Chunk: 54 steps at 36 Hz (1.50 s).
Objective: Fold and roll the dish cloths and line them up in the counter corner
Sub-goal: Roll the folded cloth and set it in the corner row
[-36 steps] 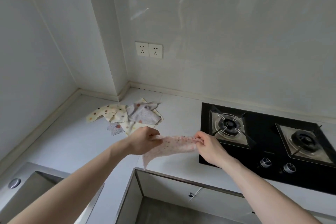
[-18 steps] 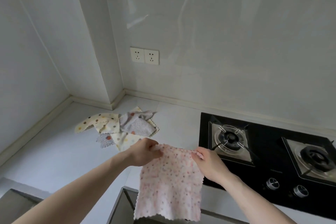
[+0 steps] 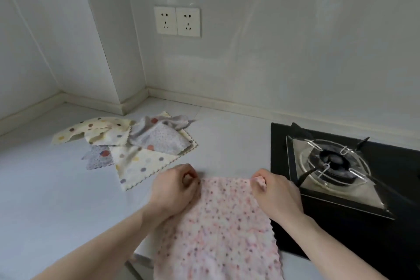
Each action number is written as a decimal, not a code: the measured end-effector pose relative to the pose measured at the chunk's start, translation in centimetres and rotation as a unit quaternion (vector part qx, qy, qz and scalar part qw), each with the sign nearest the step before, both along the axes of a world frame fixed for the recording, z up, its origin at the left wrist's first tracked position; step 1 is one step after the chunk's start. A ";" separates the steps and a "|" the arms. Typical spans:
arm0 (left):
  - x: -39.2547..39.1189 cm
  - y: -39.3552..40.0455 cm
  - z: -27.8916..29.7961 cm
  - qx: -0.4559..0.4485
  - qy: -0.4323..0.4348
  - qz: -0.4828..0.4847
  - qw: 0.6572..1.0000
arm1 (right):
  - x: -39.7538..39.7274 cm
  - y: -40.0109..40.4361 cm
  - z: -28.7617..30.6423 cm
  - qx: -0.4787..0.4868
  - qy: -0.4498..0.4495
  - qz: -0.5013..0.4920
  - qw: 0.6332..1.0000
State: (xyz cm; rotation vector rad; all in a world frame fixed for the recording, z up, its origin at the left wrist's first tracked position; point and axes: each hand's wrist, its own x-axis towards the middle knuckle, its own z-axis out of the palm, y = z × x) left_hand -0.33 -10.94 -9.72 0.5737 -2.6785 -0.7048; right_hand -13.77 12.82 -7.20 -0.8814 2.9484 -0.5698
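Note:
A pink dotted dish cloth (image 3: 225,229) is spread out between my hands, its far edge over the counter and the rest reaching toward me past the counter's front edge. My left hand (image 3: 175,188) pinches its far left corner. My right hand (image 3: 272,191) pinches its far right corner, which is bunched between the fingers. A loose pile of cream and grey dotted cloths (image 3: 138,143) lies crumpled on the white counter (image 3: 45,188), left of and behind my hands, near the wall corner.
A black gas hob (image 3: 350,188) with a metal burner ring (image 3: 334,161) sits just right of my right hand. A double wall socket (image 3: 177,21) is on the back wall. A wall column juts out at the counter corner (image 3: 127,107).
The bunched pink cloth has been shaken open and brought down flat toward the counter. Both hands have kept hold of its corners, and the view has moved closer to the counter.

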 end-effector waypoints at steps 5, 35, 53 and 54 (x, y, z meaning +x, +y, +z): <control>0.2 0.2 -0.9 0.014 0.056 -0.008 0.998 | 0.1 0.4 -1.5 -0.086 0.038 0.012 0.995; 8.1 6.7 5.8 -0.070 0.164 0.022 0.984 | 7.2 8.0 4.1 -0.204 -0.016 0.042 0.978; 15.0 8.3 2.7 -0.080 -0.012 -0.015 0.997 | 13.4 12.2 -0.3 -0.115 -0.007 0.125 0.986; 15.2 8.4 2.7 -0.084 -0.023 -0.009 0.996 | 13.5 12.2 -0.6 -0.114 -0.005 0.129 0.985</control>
